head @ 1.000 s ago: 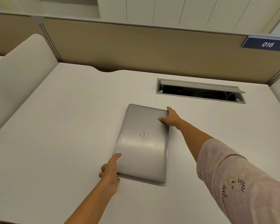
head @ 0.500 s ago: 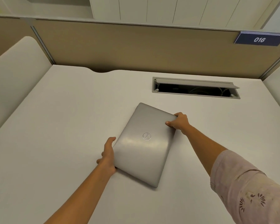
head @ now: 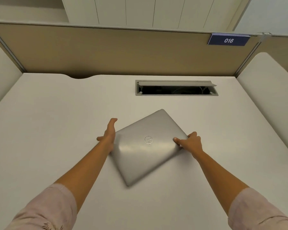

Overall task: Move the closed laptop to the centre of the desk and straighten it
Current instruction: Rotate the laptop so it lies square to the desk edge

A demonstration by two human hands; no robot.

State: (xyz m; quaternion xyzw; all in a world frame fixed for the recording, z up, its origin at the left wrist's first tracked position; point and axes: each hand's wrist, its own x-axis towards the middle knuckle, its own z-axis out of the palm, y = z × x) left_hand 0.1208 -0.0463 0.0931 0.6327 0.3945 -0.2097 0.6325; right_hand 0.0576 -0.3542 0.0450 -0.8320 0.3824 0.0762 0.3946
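Note:
A closed silver laptop (head: 146, 146) with a round logo lies flat on the white desk (head: 56, 122), near the middle. It sits skewed, one corner pointing away from me and one toward me. My left hand (head: 109, 135) rests edge-on against its left corner, fingers straight and extended. My right hand (head: 190, 142) grips the right corner, thumb on the lid and fingers curled around the edge.
An open cable hatch (head: 176, 88) with a raised flap is set into the desk behind the laptop. A tan partition (head: 123, 52) with a blue "016" sign (head: 229, 40) closes the back. White side panels (head: 269, 90) flank the desk on both sides.
The laptop has turned clockwise, from lengthwise to diagonal. My right hand came nearer with its corner, and my left hand moved farther along the left side. My view shifted left.

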